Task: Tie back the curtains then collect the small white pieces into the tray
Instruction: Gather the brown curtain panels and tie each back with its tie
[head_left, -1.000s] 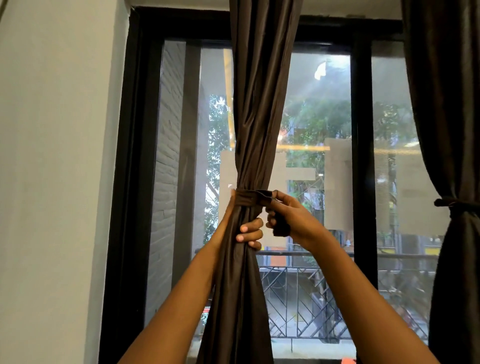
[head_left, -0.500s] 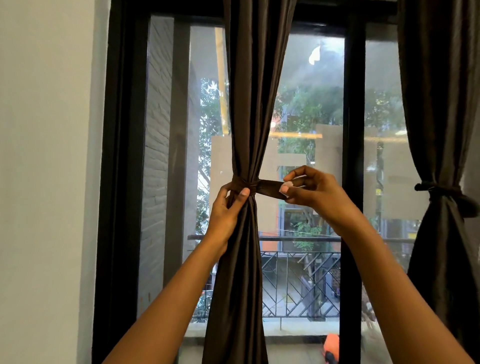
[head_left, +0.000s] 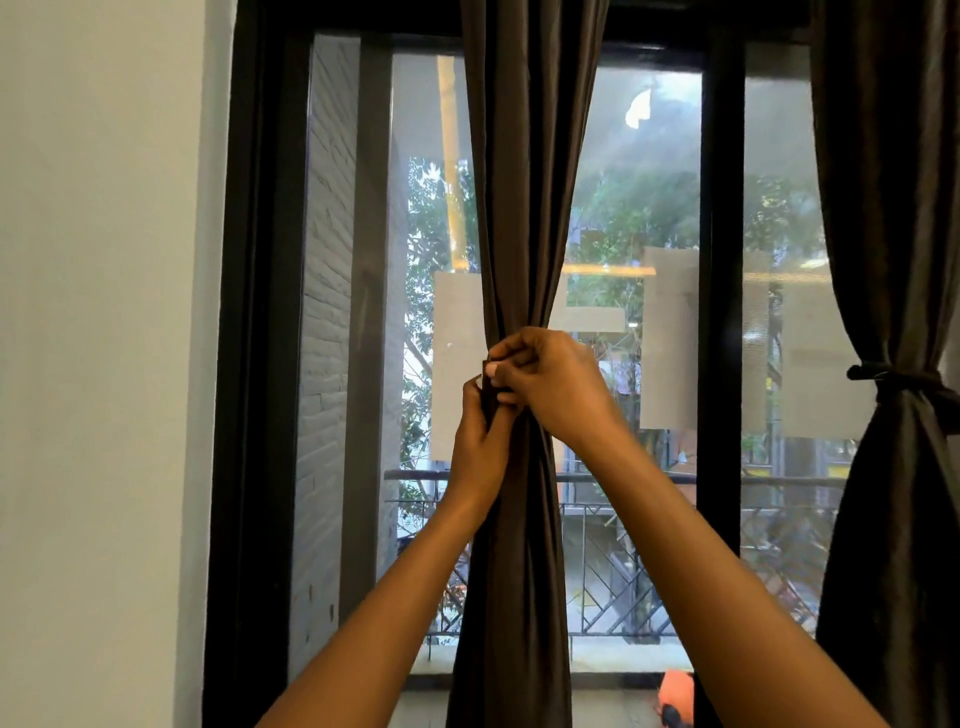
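I see both hands mid-frame on the dark brown curtain (head_left: 519, 208): left hand (head_left: 480, 447) & right hand (head_left: 556, 387) pinching its tie-back strap (head_left: 488, 395) at the gathered waist.

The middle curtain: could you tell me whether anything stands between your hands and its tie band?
Nothing visible does. The left hand and right hand are both already on the tie band at the gathered middle curtain.
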